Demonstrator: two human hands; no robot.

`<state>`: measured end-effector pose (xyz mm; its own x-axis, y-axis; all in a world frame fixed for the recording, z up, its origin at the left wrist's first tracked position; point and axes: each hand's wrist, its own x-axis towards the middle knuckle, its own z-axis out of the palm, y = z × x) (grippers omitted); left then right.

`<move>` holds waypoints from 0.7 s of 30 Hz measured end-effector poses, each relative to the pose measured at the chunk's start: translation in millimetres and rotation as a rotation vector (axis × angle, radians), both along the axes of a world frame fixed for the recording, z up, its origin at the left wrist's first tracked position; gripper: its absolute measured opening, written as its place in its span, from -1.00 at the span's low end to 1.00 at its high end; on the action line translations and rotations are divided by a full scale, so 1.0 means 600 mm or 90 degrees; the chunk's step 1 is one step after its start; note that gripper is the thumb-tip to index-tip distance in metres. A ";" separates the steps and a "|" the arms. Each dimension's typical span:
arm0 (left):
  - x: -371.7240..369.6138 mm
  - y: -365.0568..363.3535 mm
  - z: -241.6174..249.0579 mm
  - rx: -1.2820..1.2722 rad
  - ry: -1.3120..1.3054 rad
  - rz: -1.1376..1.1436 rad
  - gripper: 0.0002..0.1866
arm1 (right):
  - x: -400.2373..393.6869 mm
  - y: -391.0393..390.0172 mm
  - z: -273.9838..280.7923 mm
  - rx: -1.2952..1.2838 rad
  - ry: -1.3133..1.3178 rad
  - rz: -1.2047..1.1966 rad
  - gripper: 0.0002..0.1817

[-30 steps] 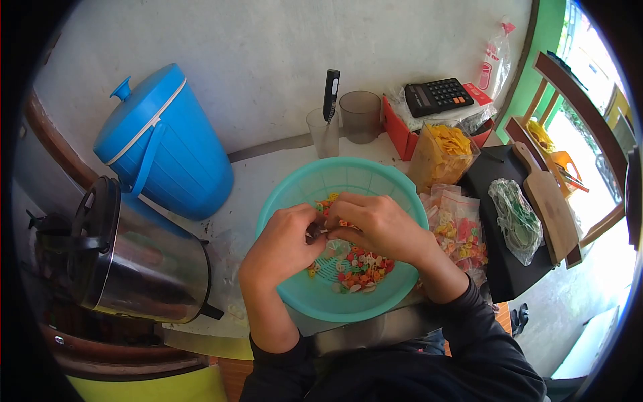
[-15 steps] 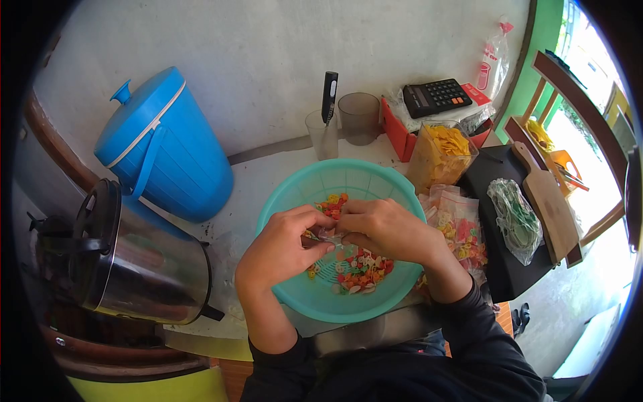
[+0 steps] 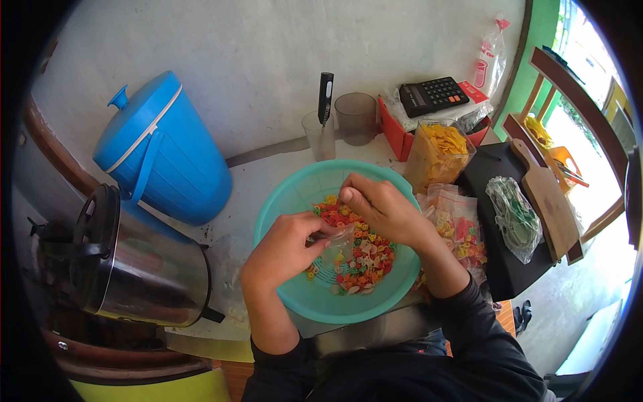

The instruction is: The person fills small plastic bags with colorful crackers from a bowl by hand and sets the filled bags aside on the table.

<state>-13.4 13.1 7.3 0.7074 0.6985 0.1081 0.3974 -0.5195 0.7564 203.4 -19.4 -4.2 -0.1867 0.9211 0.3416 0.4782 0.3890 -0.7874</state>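
Observation:
A turquoise plastic basin (image 3: 295, 309) with slotted sides holds a heap of small colourful snack pieces (image 3: 365, 258), red, orange, yellow, green and white. Over its left half, my left hand (image 3: 284, 244) pinches a small clear plastic bag (image 3: 343, 241). The bag hangs above the snacks, and a little yellow and green shows near its lower part. My right hand (image 3: 382, 208) is raised over the right half of the basin, apart from the bag, with fingers curled and thumb pressed in. What it holds, if anything, is hidden.
Filled snack bags (image 3: 455, 221) lie right of the basin, beside a clear container of yellow chips (image 3: 442, 157). Behind stand two cups (image 3: 355, 117), one holding a black-handled tool, and a calculator (image 3: 434, 96) on a red box. A blue jug (image 3: 164, 154) and metal pot (image 3: 154, 261) stand left.
My right hand has moved away from my left hand, up and to the right, with its fingers curled. The clear bag now shows more fully in my left hand.

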 end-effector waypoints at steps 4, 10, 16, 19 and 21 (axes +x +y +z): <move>0.002 0.001 -0.001 0.023 0.008 -0.013 -0.81 | -0.002 -0.003 -0.012 -0.005 0.048 0.098 -0.82; 0.001 -0.001 0.004 0.032 0.014 0.032 -0.84 | -0.004 0.002 -0.018 0.135 0.047 0.053 -0.85; 0.003 -0.001 0.004 0.040 0.021 0.048 -0.84 | -0.010 0.000 -0.017 0.127 0.050 0.044 -0.88; 0.005 -0.001 0.001 0.054 0.045 0.035 -0.83 | -0.013 -0.008 0.005 -0.026 0.025 0.019 -0.88; 0.005 0.001 -0.002 0.060 0.055 0.032 -0.84 | -0.013 -0.005 0.001 0.012 0.025 0.018 -0.85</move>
<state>-10.4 13.5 6.1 0.6808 0.7235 0.1143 0.4871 -0.5638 0.6670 195.9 -22.2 -3.7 -0.1986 0.9092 0.3659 0.4362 0.4163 -0.7978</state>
